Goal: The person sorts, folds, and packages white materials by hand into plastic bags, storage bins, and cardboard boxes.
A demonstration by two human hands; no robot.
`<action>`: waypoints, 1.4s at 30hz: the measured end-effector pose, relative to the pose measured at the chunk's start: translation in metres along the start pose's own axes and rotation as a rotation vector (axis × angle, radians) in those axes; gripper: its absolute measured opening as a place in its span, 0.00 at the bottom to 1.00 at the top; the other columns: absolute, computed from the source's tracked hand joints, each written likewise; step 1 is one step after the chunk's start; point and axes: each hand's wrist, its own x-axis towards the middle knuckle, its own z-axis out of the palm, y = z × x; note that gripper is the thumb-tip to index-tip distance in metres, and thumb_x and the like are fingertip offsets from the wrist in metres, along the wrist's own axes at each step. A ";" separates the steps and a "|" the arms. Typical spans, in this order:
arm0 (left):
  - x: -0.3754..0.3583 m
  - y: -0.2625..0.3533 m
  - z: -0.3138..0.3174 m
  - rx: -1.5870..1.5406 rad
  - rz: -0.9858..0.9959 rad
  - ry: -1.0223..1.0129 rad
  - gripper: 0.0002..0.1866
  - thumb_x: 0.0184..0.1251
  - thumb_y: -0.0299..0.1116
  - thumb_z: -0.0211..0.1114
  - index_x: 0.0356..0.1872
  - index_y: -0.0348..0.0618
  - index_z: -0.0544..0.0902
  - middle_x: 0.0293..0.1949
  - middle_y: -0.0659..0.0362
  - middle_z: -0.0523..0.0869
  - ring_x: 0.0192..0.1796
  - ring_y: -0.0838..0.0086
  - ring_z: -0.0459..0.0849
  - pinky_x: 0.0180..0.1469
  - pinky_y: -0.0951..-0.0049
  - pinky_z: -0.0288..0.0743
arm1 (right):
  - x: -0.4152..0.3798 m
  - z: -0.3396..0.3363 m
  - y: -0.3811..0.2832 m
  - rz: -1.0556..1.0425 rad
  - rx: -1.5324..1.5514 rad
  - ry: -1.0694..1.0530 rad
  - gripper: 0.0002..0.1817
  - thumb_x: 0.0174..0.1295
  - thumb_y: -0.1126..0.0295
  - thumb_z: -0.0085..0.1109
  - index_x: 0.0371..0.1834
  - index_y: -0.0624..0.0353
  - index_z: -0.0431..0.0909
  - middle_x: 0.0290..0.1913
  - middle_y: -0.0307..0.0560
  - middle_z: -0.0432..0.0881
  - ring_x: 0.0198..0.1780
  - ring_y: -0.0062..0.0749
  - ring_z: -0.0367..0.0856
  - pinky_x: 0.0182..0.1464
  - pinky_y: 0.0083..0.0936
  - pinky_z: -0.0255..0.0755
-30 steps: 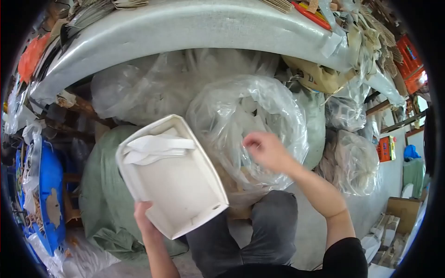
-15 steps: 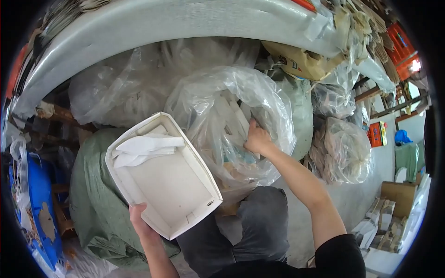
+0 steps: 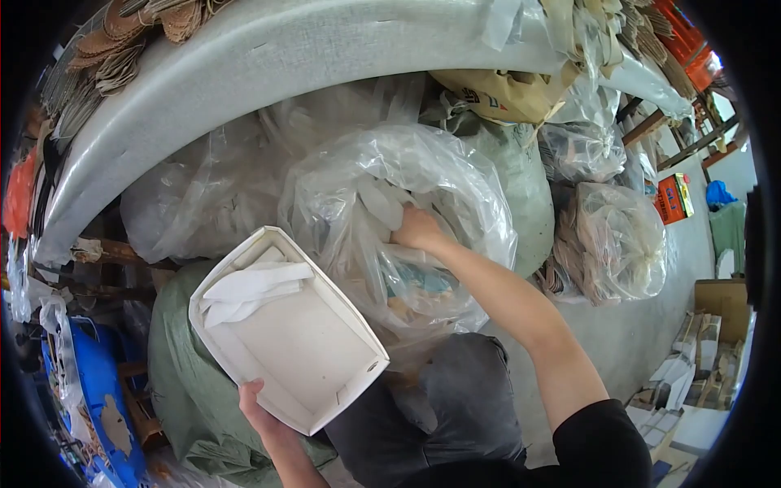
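Crates of blue plastic (image 3: 98,390) are sitting at the far left, beside a green woven sack (image 3: 183,366) that is bulging under the work. The left hand (image 3: 262,409) is gripping the near edge of a white cardboard tray (image 3: 289,342), fingers curled under the rim and thumb on top, so the tray is tilting open side up and keeping its load from sliding out. Folded white paper pieces (image 3: 248,286) are lying bunched against the tray's far wall. To the right, the right hand (image 3: 416,228) is reaching into the mouth of a clear plastic bag (image 3: 455,187) full of pale scraps; its fingers are buried among them, so I cannot tell how far it is closed or whether it is holding anything. Further right, 1 more filled clear bag (image 3: 622,240) is resting on the concrete floor (image 3: 643,342). A grey bench (image 3: 268,61) is arching above everything.
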 end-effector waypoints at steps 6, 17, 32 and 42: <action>0.002 -0.006 0.000 0.016 0.006 0.046 0.39 0.53 0.41 0.58 0.70 0.36 0.70 0.62 0.43 0.77 0.57 0.54 0.74 0.59 0.59 0.67 | 0.037 0.046 0.025 -0.203 -0.439 0.457 0.35 0.53 0.56 0.69 0.60 0.68 0.74 0.47 0.61 0.85 0.50 0.54 0.85 0.54 0.41 0.80; 0.001 -0.002 -0.002 -0.006 0.057 -0.047 0.37 0.50 0.32 0.55 0.68 0.36 0.72 0.59 0.43 0.79 0.56 0.55 0.76 0.59 0.58 0.69 | -0.002 -0.041 0.001 -0.106 -0.175 0.102 0.42 0.48 0.57 0.73 0.65 0.71 0.73 0.55 0.63 0.83 0.51 0.55 0.85 0.55 0.40 0.80; -0.001 0.011 0.029 -0.022 0.082 -0.286 0.37 0.49 0.24 0.52 0.69 0.37 0.73 0.55 0.45 0.83 0.52 0.60 0.80 0.56 0.68 0.74 | -0.158 -0.190 -0.089 -0.246 0.234 -0.046 0.28 0.49 0.71 0.70 0.55 0.73 0.79 0.44 0.54 0.88 0.42 0.35 0.84 0.49 0.27 0.79; 0.002 0.020 0.030 -0.041 0.096 -0.326 0.40 0.48 0.25 0.54 0.72 0.40 0.71 0.60 0.47 0.82 0.57 0.61 0.77 0.61 0.68 0.69 | -0.144 -0.068 -0.227 -0.437 0.313 -0.454 0.25 0.50 0.67 0.72 0.51 0.68 0.83 0.40 0.49 0.88 0.38 0.31 0.84 0.44 0.27 0.78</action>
